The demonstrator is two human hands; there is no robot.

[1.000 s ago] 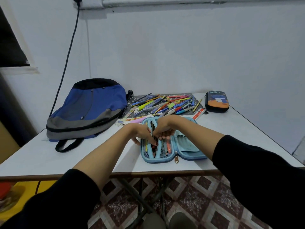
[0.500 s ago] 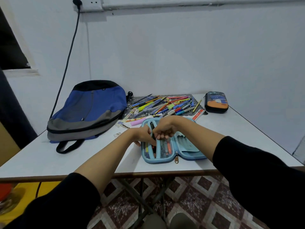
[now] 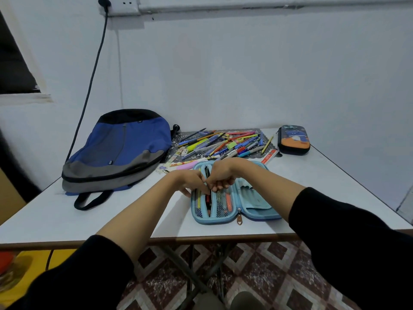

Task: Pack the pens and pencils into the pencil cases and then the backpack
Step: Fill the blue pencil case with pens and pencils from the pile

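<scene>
**While Feeding a Dark Pen into the Open Blue Case**

While working low over the table, pinching a dark pen with the right hand, fingers curled tight and knuckles up, probably to steer the pen lengthwise into its slot. Steadying with the left hand, set right against the right one at the case's left rim, fingertips reaching down to the tabletop. Cannot tell whether pinching the pocket's lip or merely pressing on it. Held that way, most likely, to stop the soft pocket from sliding under the push.

Packing into a light-blue pencil case, spread open and flat near the front edge of the white table, zip pull hanging forward. Left half fitted with mesh pockets, already carrying a yellow marker, an orange one and a few dark and red pens. Right half lined with plain blue sleeves, seemingly holding nothing.

Just behind the case, leaving a loose heap of pens and pencils on a dark patterned mat, not yet packed. Far more there than in the pockets, so early in the job by the look of it.

At the right rear, keeping a second pencil case, dark with a blue and orange print, zipped shut and well apart from the hands, presumably waiting for its share. At the left rear, keeping a blue and grey backpack lying flat, closed as far as can be made out, strap trailing toward the front, within reach for the last step.
</scene>
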